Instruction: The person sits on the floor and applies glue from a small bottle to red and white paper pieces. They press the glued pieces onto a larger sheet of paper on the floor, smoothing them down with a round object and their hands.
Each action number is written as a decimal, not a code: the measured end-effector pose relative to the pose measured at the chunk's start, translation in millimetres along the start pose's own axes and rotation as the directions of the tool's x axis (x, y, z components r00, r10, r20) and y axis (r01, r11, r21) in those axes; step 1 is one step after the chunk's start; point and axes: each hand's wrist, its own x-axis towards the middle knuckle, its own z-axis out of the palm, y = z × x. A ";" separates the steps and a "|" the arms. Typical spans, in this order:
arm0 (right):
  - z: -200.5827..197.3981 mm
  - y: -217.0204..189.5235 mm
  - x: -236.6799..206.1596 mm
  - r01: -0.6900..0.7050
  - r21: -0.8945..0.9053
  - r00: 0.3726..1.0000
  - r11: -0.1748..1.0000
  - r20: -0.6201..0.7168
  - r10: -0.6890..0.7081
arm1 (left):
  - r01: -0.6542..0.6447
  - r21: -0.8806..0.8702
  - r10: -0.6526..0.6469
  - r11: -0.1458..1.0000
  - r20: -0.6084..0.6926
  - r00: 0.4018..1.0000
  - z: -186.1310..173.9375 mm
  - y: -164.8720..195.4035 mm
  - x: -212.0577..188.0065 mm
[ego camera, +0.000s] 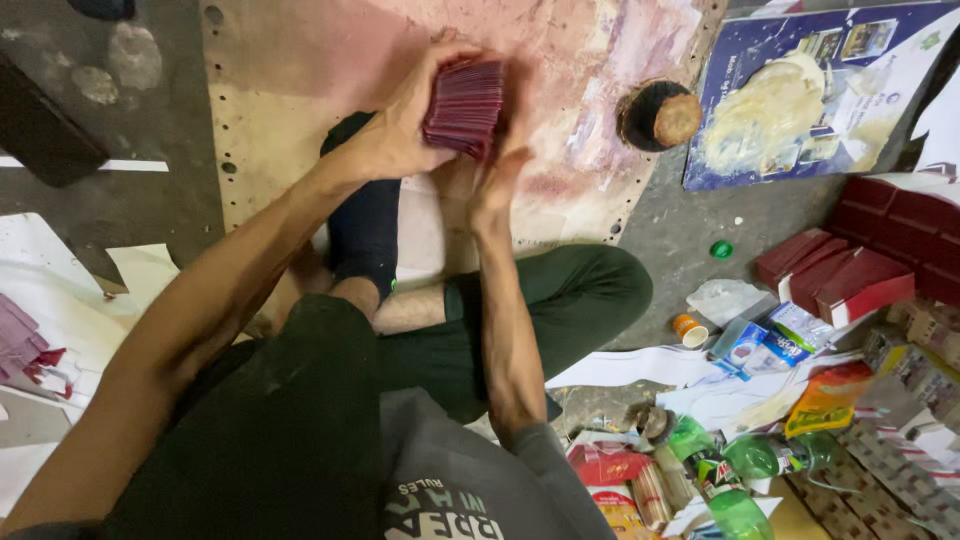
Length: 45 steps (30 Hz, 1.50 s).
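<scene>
Bare forearms, grey printed T-shirt (450, 490), dark green trousers (560, 290) — one dark sock (365, 225).
</scene>
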 end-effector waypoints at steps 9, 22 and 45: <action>3.3 -9.9 -3.1 0.375 -0.900 0.861 0.221 0.250 -0.442 | 0.263 0.486 -0.318 0.834 0.033 0.947 -24.3 21.7 6.6; -3.9 -3.2 13.9 0.094 -0.361 0.969 0.928 -0.180 -0.168 | 0.476 -0.346 -0.528 0.809 -0.068 0.847 0.3 44.9 -32.2; 28.0 10.9 22.1 0.112 0.116 0.992 0.987 0.042 -0.117 | 0.066 0.084 -0.056 0.994 -0.118 0.991 -35.6 -1.6 -37.3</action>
